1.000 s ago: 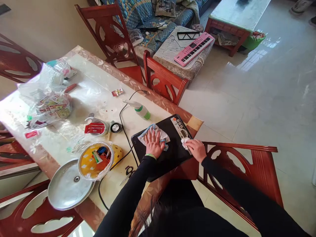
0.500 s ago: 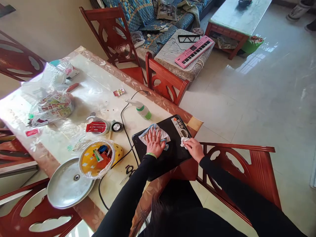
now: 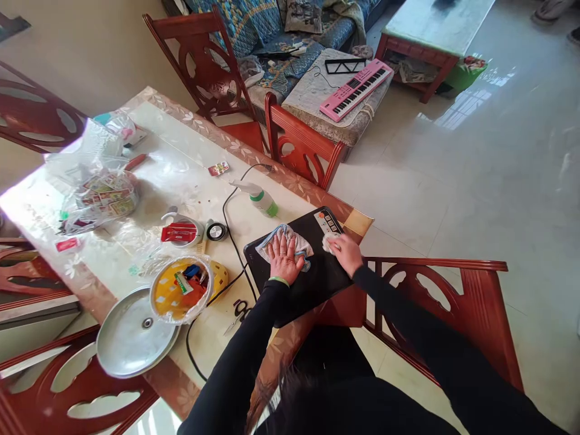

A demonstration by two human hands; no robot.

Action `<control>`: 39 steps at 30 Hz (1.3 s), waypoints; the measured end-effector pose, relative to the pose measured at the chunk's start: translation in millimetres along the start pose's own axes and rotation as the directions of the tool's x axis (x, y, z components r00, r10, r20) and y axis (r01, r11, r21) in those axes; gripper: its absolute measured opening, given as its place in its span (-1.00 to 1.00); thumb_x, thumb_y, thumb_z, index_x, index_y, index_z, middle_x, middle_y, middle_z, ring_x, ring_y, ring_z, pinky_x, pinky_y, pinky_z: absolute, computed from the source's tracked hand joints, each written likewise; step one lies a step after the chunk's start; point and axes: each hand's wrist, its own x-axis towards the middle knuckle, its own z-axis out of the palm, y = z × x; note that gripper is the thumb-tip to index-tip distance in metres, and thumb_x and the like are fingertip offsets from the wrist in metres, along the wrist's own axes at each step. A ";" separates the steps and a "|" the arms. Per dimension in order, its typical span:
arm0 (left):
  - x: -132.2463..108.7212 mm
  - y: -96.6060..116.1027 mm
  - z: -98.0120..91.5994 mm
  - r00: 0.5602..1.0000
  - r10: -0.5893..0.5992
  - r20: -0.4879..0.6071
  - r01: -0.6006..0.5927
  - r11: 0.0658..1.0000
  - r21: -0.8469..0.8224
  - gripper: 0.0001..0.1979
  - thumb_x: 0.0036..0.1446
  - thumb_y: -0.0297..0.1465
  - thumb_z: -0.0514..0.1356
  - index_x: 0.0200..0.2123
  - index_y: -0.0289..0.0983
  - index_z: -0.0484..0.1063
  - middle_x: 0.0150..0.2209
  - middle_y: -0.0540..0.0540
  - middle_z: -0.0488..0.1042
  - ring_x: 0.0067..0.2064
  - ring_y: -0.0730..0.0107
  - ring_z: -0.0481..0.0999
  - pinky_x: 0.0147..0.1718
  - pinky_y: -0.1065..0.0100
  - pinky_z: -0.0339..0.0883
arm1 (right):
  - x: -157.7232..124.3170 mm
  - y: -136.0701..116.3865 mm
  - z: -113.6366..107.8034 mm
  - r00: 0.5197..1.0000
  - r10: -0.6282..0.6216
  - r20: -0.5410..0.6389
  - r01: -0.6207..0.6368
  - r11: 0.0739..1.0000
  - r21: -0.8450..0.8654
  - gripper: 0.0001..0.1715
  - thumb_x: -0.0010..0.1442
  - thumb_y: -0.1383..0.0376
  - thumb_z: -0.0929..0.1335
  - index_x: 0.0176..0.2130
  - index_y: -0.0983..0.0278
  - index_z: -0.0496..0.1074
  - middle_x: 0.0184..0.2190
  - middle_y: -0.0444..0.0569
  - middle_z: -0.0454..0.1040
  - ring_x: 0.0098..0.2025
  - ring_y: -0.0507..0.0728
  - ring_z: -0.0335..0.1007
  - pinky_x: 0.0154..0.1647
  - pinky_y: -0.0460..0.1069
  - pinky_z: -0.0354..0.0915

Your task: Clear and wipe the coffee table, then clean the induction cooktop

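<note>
Left hand (image 3: 284,260): grip open, palm flat on blue-edged cloth (image 3: 304,248).
Right hand (image 3: 348,254): grip closed on white tissue (image 3: 330,243).
Cooker: black induction cooker (image 3: 317,287) lay under both hands, at bench (image 3: 181,145) edge.

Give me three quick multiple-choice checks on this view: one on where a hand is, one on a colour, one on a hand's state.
1. What is the left hand resting on?
A. the pink keyboard
B. the aluminium pot lid
C. a blue-edged cloth

2. What colour is the band on the left wrist?
A. red
B. green
C. white

3. What is the right hand doing?
A. pinching a white wad
B. gripping the scissors
C. lying empty on the chair

1: C, the palm lies flat on the cloth atop the black induction cooktop.
2: B, the band shows green at the sleeve cuff.
3: A, the hand closes on the wad above the cooktop.
</note>
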 end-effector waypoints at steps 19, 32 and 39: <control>22.4 46.2 8.4 0.991 0.131 0.038 -0.130 0.991 -0.007 -0.25 0.29 -0.14 0.24 0.47 -0.28 0.27 0.52 -0.35 0.13 0.59 -0.30 -0.16 0.47 -0.35 -0.24 | -42.0 4.6 0.7 0.997 0.031 -0.069 -0.030 0.999 0.018 -0.70 0.42 0.33 0.34 -0.05 0.14 0.68 -0.20 0.04 0.54 -0.11 0.22 0.49 -0.02 0.08 0.42; 23.5 47.0 8.8 0.990 0.128 0.053 -0.130 0.991 0.029 -0.25 0.30 -0.14 0.23 0.47 -0.28 0.26 0.53 -0.35 0.11 0.58 -0.33 -0.16 0.47 -0.35 -0.24 | 74.0 19.9 -8.7 0.973 0.211 -0.095 -0.200 0.974 0.108 -0.74 0.33 0.36 0.39 -0.05 0.19 0.66 -0.11 0.03 0.54 -0.06 0.19 0.49 -0.01 0.03 0.37; 24.1 47.3 8.8 0.990 0.124 0.065 -0.124 0.992 0.001 -0.26 0.28 -0.14 0.25 0.46 -0.24 0.29 0.54 -0.32 0.10 0.58 -0.33 -0.17 0.47 -0.37 -0.30 | -63.4 50.5 -12.3 0.947 0.290 -0.138 -0.254 0.939 0.232 -0.77 0.33 0.27 0.38 -0.08 0.15 0.64 -0.17 -0.01 0.56 -0.16 0.19 0.54 -0.10 0.04 0.42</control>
